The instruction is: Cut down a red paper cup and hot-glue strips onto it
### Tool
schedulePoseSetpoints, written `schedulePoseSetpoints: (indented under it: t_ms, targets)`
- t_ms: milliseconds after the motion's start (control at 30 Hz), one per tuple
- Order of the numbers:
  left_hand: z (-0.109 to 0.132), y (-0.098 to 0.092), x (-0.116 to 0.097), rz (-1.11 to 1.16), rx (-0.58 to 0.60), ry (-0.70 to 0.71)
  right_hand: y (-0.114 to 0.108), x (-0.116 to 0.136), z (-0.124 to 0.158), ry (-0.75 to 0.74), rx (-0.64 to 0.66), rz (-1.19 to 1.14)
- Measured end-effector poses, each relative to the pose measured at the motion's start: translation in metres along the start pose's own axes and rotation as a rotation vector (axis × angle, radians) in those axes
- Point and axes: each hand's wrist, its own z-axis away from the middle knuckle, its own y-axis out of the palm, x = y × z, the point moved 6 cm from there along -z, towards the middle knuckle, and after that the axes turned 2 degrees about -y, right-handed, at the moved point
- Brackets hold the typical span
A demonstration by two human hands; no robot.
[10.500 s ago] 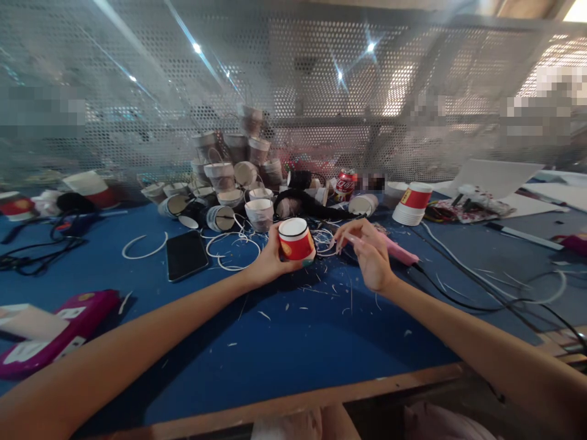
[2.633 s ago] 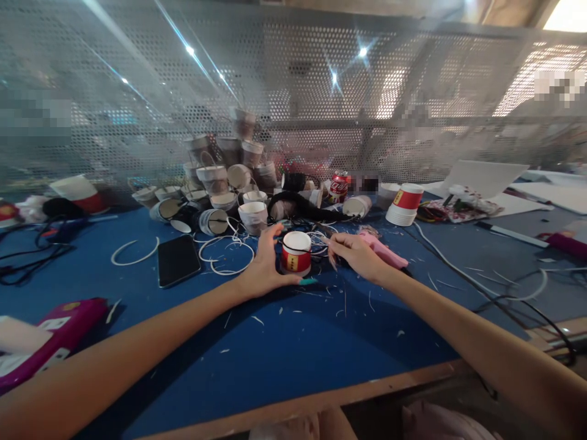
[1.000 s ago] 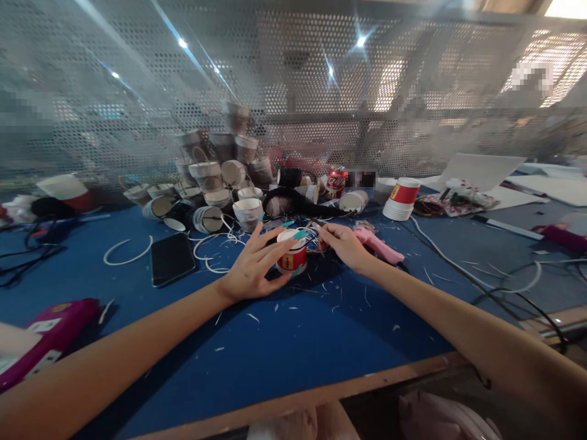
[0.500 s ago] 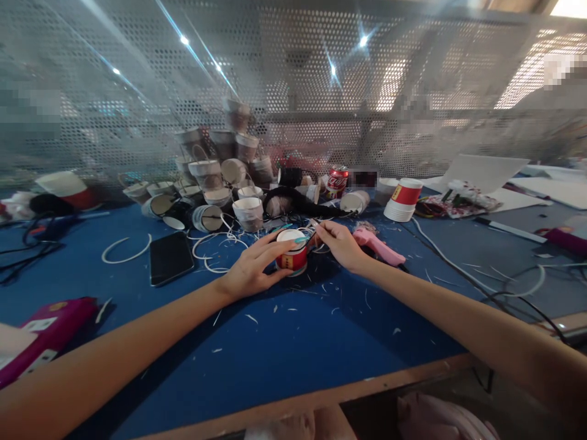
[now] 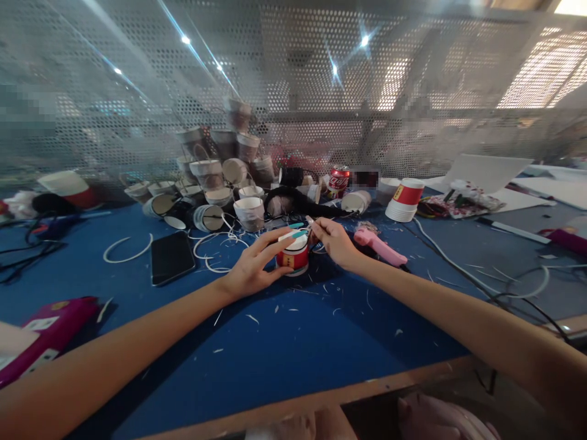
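Observation:
A short red and white paper cup (image 5: 293, 256) stands on the blue table (image 5: 293, 342). My left hand (image 5: 254, 266) wraps round its left side, thumb low at the front and long fingers laid over the rim. My right hand (image 5: 334, 241) is pinched just right of the cup's rim on a thin white strip (image 5: 310, 221) that pokes up from the fingertips. A pink glue gun (image 5: 378, 244) lies just behind my right hand.
A heap of cut paper cups (image 5: 224, 177) is piled at the back. A black phone (image 5: 170, 256) and white paper rings (image 5: 126, 249) lie to the left. A soda can (image 5: 338, 180), a stack of red cups (image 5: 404, 200), cables (image 5: 495, 293) and a magenta case (image 5: 50, 330) also lie about.
My left hand has closed in on the cup and laid its fingers over the rim. My right hand has drawn up to the rim with the pinched strip.

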Motion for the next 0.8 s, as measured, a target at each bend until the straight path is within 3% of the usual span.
schedulePoseSetpoints:
  t_ms: [100,233,400,633,800]
  targets:
    - [0.001,0.0,0.009,0.129,-0.04,-0.148,0.001,-0.001,0.0,-0.004,-0.011,-0.015]
    - [0.003,0.008,0.024,0.369,-0.005,-0.389,0.002,0.0,0.001,0.009,-0.01,-0.01]
    - [0.002,0.02,0.031,0.531,0.111,-0.475,0.001,0.001,0.003,0.013,-0.014,-0.026]
    - [0.004,0.026,0.038,0.585,0.156,-0.632,0.001,0.001,0.004,0.016,-0.023,-0.068]
    - [0.004,0.029,0.035,0.791,0.193,-0.715,0.001,0.002,0.007,0.021,-0.018,-0.089]
